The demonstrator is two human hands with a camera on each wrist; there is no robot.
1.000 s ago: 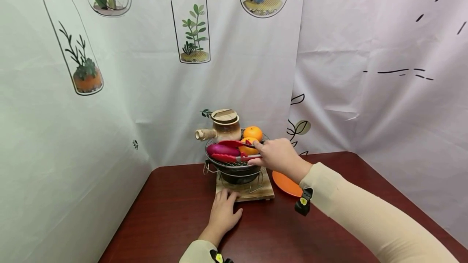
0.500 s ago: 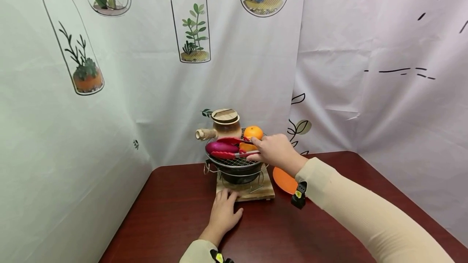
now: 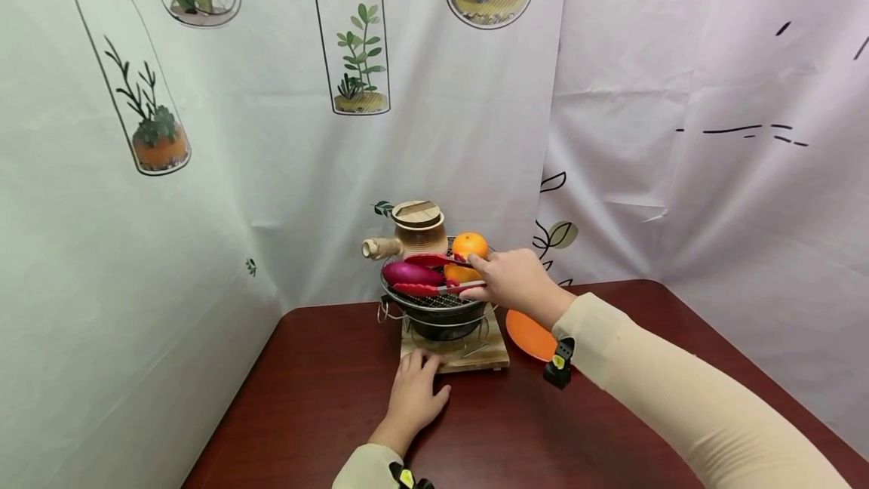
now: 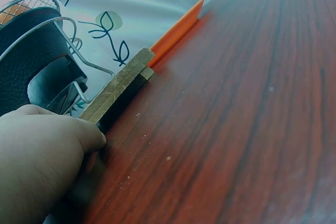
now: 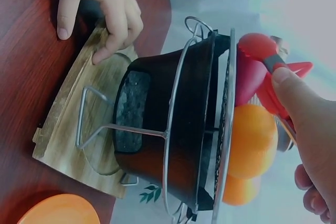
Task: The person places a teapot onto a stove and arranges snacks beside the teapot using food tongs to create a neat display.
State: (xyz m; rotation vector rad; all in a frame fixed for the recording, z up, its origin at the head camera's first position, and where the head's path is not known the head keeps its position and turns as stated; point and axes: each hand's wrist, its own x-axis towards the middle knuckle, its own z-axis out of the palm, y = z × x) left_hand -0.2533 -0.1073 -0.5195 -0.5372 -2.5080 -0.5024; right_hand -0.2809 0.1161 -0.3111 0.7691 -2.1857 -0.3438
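Note:
My right hand [image 3: 519,284] grips a pair of red-tipped tongs [image 3: 417,290], its arms spread along both sides of a purple, eggplant-shaped vegetable [image 3: 411,274]. In the right wrist view the red tongs head [image 5: 257,46] lies against the purple vegetable [image 5: 249,77]; whether it is squeezed I cannot tell. The vegetable is at the left of a wire-mesh rack [image 3: 441,309] on a black round stove [image 3: 444,328]. Two oranges [image 3: 470,245] sit at the rack's right. My left hand [image 3: 416,397] rests its fingers on the front edge of the wooden board [image 3: 485,357] under the stove.
A brown clay pot [image 3: 424,240] with a wooden lid and side handle stands at the rack's back. An orange plate [image 3: 529,334] lies right of the board on the dark red table [image 3: 319,391]. White printed curtains hang close behind and on both sides.
My right hand has risen slightly with the tongs, and the tongs' arms sit a little higher around the purple vegetable. My left hand has stayed on the board.

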